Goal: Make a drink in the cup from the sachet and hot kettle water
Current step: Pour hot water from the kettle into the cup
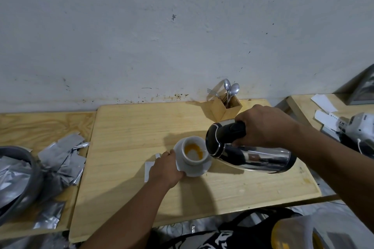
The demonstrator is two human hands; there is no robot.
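My right hand [267, 125] has a full grip on the black handle of the steel kettle [253, 153], fingers wrapped around it. The kettle is tipped nearly flat: its long axis runs sideways, base out under my right forearm, lid and spout end pointing left at the cup [194, 152]. The spout end sits just at the cup's right rim; I cannot tell whether water is running.

The white cup stands upright on a white saucer [192, 170], directly left of the right grip and a little lower. Inside it I see orange powder or liquid along the wall and something pale in the middle. My left hand [165, 168] has a pinching grip on the saucer's left edge, thumb on top, fingers below.

Just left of that hand a white torn sachet [148, 169] lies flat on the table [125, 127], partly under my wrist.

Room: the wooden table is bare beyond and in front of the cup. Behind the right grip, near the wall, a wooden holder [226, 107] with spoons and a fork stands close to my knuckles. The table's right edge is near the kettle's base. Far to the left, past the table's left edge, is a heap of silver sachets [60, 157].
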